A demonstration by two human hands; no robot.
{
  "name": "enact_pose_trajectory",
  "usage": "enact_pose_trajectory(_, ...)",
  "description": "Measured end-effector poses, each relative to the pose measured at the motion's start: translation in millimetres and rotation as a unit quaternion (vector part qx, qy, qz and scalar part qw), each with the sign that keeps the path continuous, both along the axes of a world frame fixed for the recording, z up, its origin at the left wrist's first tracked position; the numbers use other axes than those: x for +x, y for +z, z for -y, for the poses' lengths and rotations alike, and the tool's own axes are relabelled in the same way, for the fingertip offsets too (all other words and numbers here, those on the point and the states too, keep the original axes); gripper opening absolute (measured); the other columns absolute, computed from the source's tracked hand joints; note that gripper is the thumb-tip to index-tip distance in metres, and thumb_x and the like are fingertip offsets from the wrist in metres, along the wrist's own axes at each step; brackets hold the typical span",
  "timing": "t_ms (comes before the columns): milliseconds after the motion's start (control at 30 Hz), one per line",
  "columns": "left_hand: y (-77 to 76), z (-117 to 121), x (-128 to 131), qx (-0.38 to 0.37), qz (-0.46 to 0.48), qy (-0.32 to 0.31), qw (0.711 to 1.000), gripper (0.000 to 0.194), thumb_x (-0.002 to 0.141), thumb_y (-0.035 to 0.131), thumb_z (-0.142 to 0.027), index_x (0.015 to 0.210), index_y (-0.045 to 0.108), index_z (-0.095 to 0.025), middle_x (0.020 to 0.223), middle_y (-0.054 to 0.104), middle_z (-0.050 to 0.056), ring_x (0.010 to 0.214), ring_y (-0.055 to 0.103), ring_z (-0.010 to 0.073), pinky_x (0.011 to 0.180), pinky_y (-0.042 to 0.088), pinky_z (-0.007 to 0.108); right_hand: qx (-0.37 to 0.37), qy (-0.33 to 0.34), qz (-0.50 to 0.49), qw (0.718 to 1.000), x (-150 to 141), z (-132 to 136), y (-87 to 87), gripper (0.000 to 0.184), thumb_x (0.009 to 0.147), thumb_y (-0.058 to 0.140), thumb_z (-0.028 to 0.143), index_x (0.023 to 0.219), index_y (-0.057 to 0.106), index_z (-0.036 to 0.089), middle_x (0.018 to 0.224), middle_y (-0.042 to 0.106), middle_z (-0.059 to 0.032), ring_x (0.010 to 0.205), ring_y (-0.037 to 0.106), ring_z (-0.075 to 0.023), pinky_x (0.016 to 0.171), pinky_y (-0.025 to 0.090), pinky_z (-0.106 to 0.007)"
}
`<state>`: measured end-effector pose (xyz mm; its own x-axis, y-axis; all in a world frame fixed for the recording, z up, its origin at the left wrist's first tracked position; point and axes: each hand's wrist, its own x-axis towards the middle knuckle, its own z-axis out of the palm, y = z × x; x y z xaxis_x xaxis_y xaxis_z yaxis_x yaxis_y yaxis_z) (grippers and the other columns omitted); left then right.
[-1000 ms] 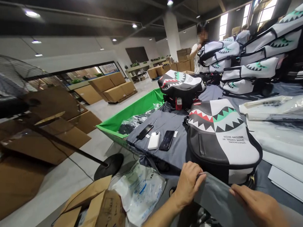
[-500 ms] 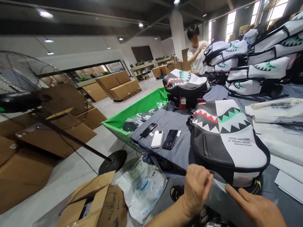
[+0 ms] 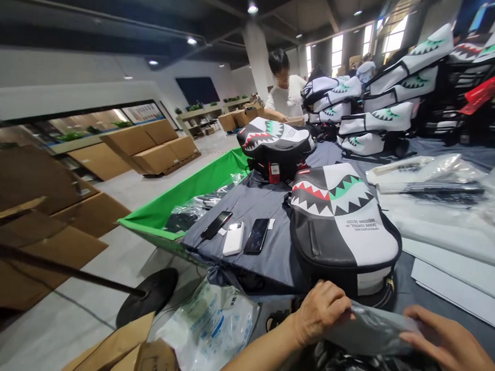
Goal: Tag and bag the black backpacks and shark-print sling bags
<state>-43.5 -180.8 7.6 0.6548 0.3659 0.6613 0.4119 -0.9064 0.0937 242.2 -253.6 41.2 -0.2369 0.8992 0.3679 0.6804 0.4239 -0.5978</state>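
At the lower right, my left hand [image 3: 324, 310] is closed on the edge of a clear plastic bag [image 3: 370, 330]. My right hand [image 3: 443, 338] pinches the same bag further right, its thumb and fingers on the film. The plastic stretches between both hands at the table's near edge. Below it lies something dark with a black-and-white pattern, partly cut off by the frame. Just beyond my hands, a black-and-white backpack [image 3: 341, 221] with a shark-mouth print lies face up on the grey cloth-covered table [image 3: 269, 262].
A second shark-print backpack [image 3: 273, 137] lies further back. Stacked backpacks [image 3: 375, 117] and plastic packaging [image 3: 433, 213] are at right. Two dark phones [image 3: 256, 235] flank a white power bank [image 3: 233, 238]. At left stand a green bin [image 3: 149, 212], cartons [image 3: 71, 222] and a fan base [image 3: 148, 295]. A person [image 3: 285, 95] stands behind.
My view has swung right, shifting the scene leftward. My right hand's fingers, stretched out before, now pinch the plastic bag. The other person's raised hand has come down.
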Motion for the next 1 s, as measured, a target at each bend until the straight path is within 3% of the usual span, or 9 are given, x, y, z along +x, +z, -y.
enact_pose_trajectory(100,1.8,4.1,-1.7,0.021,0.025,-0.014,0.999,0.013,0.097,0.062,-0.027,0.108,0.064,-0.022,0.09,0.063,0.002,0.077,0.055,0.0134,0.069,0.039,0.027,-0.074,-0.016,-0.084,0.994,16.9,-10.8,10.7,0.049,0.09,0.059,0.065,0.068,0.064,0.022,0.065,0.068,-0.0008,0.059,0.067,-0.0161,0.054,0.054,-0.02)
enact_pose_trajectory(267,9.6,10.0,4.8,0.039,0.08,0.006,0.996,0.035,0.094,0.064,-0.015,0.124,0.062,-0.033,0.085,0.057,-0.002,0.073,0.051,0.0116,0.069,0.036,0.026,-0.027,-0.062,-0.131,0.989,0.7,-49.0,16.4,0.052,0.089,0.057,0.07,0.076,0.066,0.021,0.073,0.069,-0.001,0.07,0.067,-0.0164,0.067,0.056,-0.023)
enact_pose_trajectory(367,13.8,13.8,10.8,0.058,0.072,0.038,0.995,0.029,0.093,0.063,-0.014,0.119,0.065,-0.028,0.078,0.053,-0.002,0.067,0.047,0.0117,0.065,0.033,0.027,0.055,-0.128,-0.109,0.984,-8.8,-59.1,6.3,0.055,0.088,0.055,0.074,0.072,0.059,0.022,0.064,0.061,0.0019,0.059,0.06,-0.0143,0.057,0.053,-0.023)
enact_pose_trajectory(467,14.9,16.8,14.7,0.054,0.055,0.073,0.994,0.012,0.093,0.063,-0.017,0.102,0.068,-0.024,0.074,0.051,-0.001,0.066,0.045,0.0132,0.064,0.032,0.028,0.205,-0.234,-0.068,0.948,-13.2,-48.4,-3.8,0.041,0.092,0.062,0.06,0.076,0.053,0.023,0.064,0.054,0.0038,0.054,0.054,-0.0126,0.053,0.049,-0.023)
enact_pose_trajectory(533,14.6,18.6,16.1,0.044,0.043,0.092,0.994,0.004,0.092,0.065,-0.021,0.09,0.067,-0.024,0.072,0.05,-0.001,0.066,0.044,0.0138,0.064,0.031,0.028,0.274,-0.198,-0.023,0.941,-17.3,-35.1,-8.5,0.022,0.097,0.062,0.04,0.086,0.056,0.022,0.071,0.058,0.0019,0.06,0.058,-0.0125,0.059,0.053,-0.023)
enact_pose_trajectory(600,14.6,20.4,16.9,0.035,0.034,0.105,0.993,0.011,0.092,0.068,-0.025,0.082,0.063,-0.023,0.071,0.05,-0.001,0.065,0.043,0.0138,0.063,0.03,0.028,0.296,-0.12,0.032,0.947,-23.1,-24.1,-12.8,0.008,0.099,0.056,0.023,0.103,0.061,0.02,0.086,0.065,-0.0028,0.075,0.066,-0.0139,0.072,0.057,-0.023)
enact_pose_trajectory(667,14.4,22.2,17.0,0.026,0.033,0.11,0.993,0.016,0.092,0.068,-0.027,0.078,0.061,-0.022,0.071,0.05,-0.001,0.066,0.043,0.0138,0.063,0.03,0.029,0.296,-0.08,0.075,0.949,-28.3,-19.5,-17.9,0.025,0.097,0.051,0.017,0.119,0.062,0.019,0.104,0.067,-0.008,0.095,0.07,-0.0173,0.084,0.06,-0.027)
enact_pose_trajectory(767,12.2,23.7,15.5,0.015,0.036,0.111,0.993,0.017,0.094,0.063,-0.026,0.078,0.06,-0.021,0.072,0.05,-0.001,0.067,0.043,0.0141,0.063,0.032,0.029,0.304,-0.068,0.1,0.945,-29.2,-24.2,-25.2,0.032,0.094,0.049,0.014,0.122,0.064,0.019,0.117,0.065,-0.0122,0.11,0.067,-0.0217,0.091,0.061,-0.032)
enact_pose_trajectory(1000,1.6,18.2,4.8,0.003,0.028,0.068,0.997,0.014,0.095,0.063,-0.029,0.103,0.064,-0.017,0.081,0.06,0.002,0.072,0.052,0.0156,0.065,0.042,0.029,0.382,0.024,0.174,0.907,-10.7,-41.1,-21.3,0.03,0.086,0.052,0.005,0.108,0.069,0.017,0.103,0.073,-0.0094,0.104,0.07,-0.0206,0.09,0.062,-0.033)
